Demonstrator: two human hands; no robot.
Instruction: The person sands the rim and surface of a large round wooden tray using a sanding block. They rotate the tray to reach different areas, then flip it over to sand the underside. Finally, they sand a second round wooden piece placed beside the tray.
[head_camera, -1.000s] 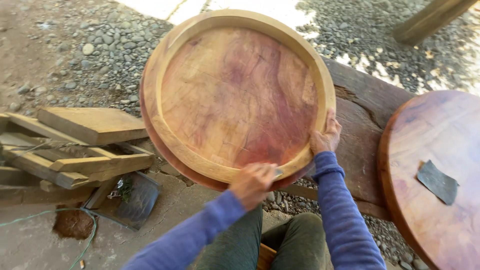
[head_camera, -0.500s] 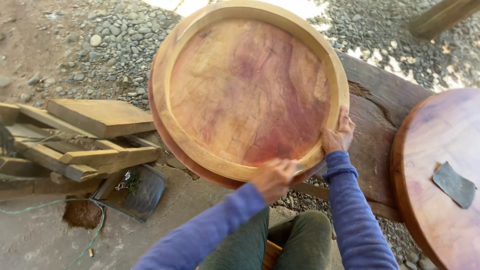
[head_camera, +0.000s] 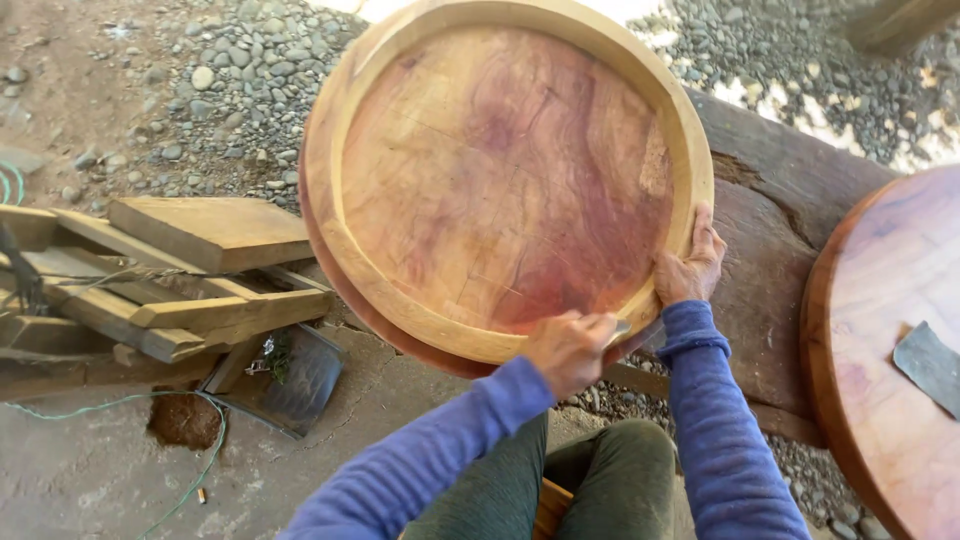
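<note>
Round wooden tray (head_camera: 505, 175) is filling the frame's centre, both hands gripping its lower rim: left hand (head_camera: 568, 350), right hand (head_camera: 690, 265). Stacked planks (head_camera: 190, 265) are lying at left, a log (head_camera: 770, 250) behind, and a round tabletop (head_camera: 890, 350) at right.

— Where do we have our arms?
— Both reach forward in blue-purple knit sleeves, the left one angled in from the lower left, the right one running nearly straight up.
— And our left hand (head_camera: 566, 348)?
— Curled into a loose fist, knuckles toward us, fingers pinched on something thin and pale.
— Our right hand (head_camera: 688, 262)?
— Raised higher, palm inward, fingers pointing up and wrapped over an edge.
</note>
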